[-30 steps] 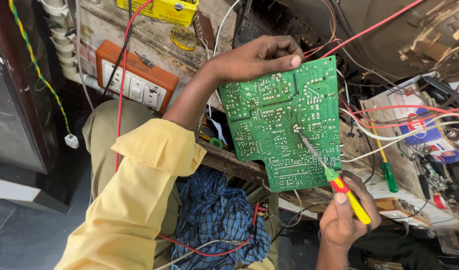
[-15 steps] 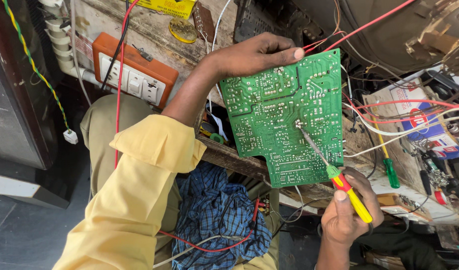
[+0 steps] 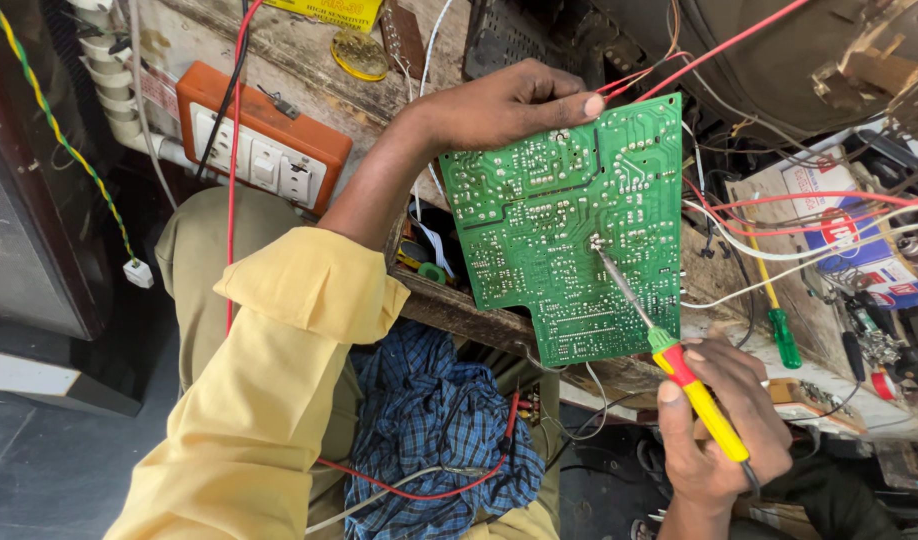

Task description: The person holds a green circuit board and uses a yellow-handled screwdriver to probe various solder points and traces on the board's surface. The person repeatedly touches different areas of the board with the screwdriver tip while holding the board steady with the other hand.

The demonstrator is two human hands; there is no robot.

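One green circuit board (image 3: 559, 230) stands in the middle of the frame, solder side toward the camera, tilted a little so that its long edge runs from the upper right down to the lower centre. The left hand (image 3: 504, 100) comes in from the lower left on a yellow sleeve (image 3: 269, 400) and holds the board by its top edge — fingers curled together over the rim, thumb flat along the upper corner. The right hand (image 3: 724, 430) sits at the lower right, its fingers closed tight around one tool with a red-and-yellow handle (image 3: 699, 400) and a green collar; the thin metal shaft slants up and left, and its tip touches a solder joint just right of the board's centre.

Behind the board lies a rough wooden bench (image 3: 459, 305). At the upper left of the frame one orange switch-and-socket box (image 3: 254, 145) sits on it, with one red wire (image 3: 234, 150) running down across its left side. One round yellow tin (image 3: 359, 55) lies near the top edge, just beside a yellow box that is only partly in view. To the right of the board a second screwdriver — green-handled (image 3: 782, 335) — lies among loose red and white wires. Under the bench, at lower centre, one blue checked cloth (image 3: 429, 420) is bunched up, a red wire looping across it.
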